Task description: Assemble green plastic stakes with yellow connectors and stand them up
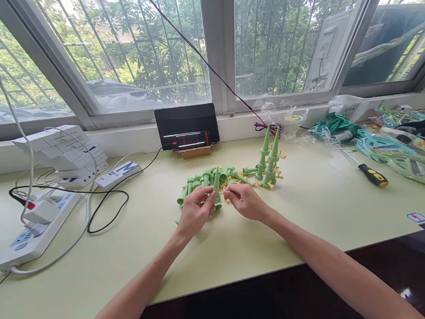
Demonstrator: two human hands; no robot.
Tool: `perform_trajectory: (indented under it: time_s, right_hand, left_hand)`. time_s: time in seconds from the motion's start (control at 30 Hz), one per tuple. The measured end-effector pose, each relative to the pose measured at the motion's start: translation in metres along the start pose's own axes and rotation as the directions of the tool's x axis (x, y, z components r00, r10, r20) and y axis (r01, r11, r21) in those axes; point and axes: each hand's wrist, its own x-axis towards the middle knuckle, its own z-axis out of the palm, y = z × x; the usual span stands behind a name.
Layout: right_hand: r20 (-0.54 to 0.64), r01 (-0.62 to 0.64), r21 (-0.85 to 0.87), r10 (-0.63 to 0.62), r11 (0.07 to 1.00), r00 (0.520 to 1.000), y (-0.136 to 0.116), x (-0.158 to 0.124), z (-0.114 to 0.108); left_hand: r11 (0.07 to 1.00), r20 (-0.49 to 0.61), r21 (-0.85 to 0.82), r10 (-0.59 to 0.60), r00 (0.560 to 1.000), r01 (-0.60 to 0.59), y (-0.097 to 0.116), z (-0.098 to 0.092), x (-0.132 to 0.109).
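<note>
My left hand (197,209) grips a green plant-watering spike (216,179), its pointed end up. Close on its right, my right hand (246,202) is closed in a pinch, with the fingertips near the spike's lower part. What those fingertips hold, perhaps a small yellow piece, is too small to make out. Behind both hands lies a pile of green spikes (206,176) mixed with small yellow valve pieces (244,173). To the right, two stacks of spikes (271,166) stand upright with yellow valves sticking out of their sides.
A power strip (37,239) with cables and stacked white boxes (69,157) occupy the left. A black tablet (186,119) and a phone (192,140) lean near the window. On the right lie a screwdriver (373,175) and plastic-wrapped packages (377,145). The table's front edge is near my forearms.
</note>
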Motion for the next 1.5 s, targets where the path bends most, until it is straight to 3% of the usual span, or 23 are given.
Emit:
perform_trajectory:
  time_s: [0.5,0.83,1.13,1.5]
  right_hand:
    - [-0.059,0.078,-0.020,-0.079,0.997,0.995,0.0037,-0.0019,0.0028]
    - [-0.007,0.043,-0.031,-0.043,0.999,0.999,0.0039,-0.0022,0.0019]
    - [-0.042,0.132,-0.056,-0.134,0.990,0.990,0.0056,-0.0019,0.0031]
    - [-0.004,0.083,-0.056,-0.084,0.995,0.996,0.0048,-0.0029,0.0023]
  left_hand:
    - [1.000,0.024,0.010,-0.026,0.999,0.026,0.0043,-0.0009,-0.0011]
    - [1.000,0.034,0.001,0.006,0.999,-0.006,0.0039,-0.0003,-0.0006]
    - [1.000,0.037,0.001,-0.014,0.999,0.014,0.0068,-0.0001,-0.0016]
    - [0.999,0.041,0.027,0.043,0.998,-0.044,0.0031,-0.0011,-0.0008]
